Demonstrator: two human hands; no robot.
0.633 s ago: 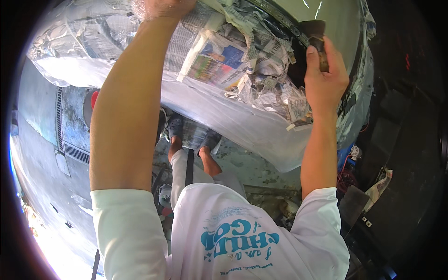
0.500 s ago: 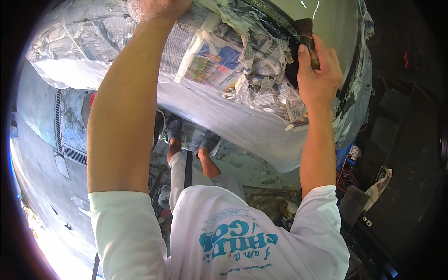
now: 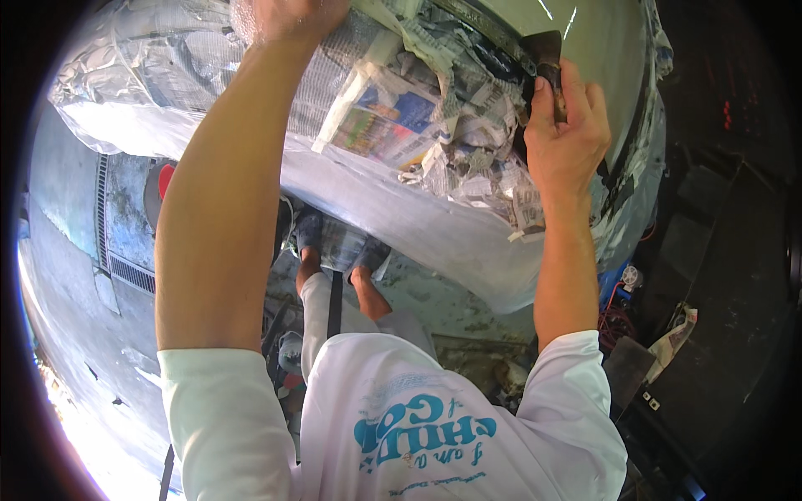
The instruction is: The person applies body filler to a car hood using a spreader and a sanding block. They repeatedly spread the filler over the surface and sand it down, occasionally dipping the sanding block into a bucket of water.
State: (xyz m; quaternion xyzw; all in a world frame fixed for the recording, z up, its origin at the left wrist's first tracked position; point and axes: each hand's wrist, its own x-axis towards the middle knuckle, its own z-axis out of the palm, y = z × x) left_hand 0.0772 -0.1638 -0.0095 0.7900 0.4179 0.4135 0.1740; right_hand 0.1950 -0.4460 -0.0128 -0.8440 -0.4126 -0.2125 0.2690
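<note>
My right hand (image 3: 570,134) is closed round the handle of a putty knife (image 3: 547,52). Its dark, flat blade sits at the edge between a dark trim strip (image 3: 489,32) and a shiny pale cream-green panel (image 3: 606,63). At the top edge of the picture, my left hand (image 3: 292,15) lies over the plastic-covered newspaper; its fingers are cut off by the frame. Crumpled masking newspaper (image 3: 388,113), held with pale tape, covers the vehicle-like body below the strip. Clear plastic sheeting (image 3: 401,196) hangs beneath the paper.
My feet (image 3: 368,250) stand beneath the hanging plastic, on or beside a printed sheet. A floor drain grate (image 3: 132,274) runs along the grey floor at left. Red cords (image 3: 616,321), a dark board (image 3: 702,250) and a strip of paper (image 3: 672,342) lie at right.
The putty knife and my right hand have shifted very slightly left along the strip's edge. My left hand stays at the top edge, nearly unmoved.
</note>
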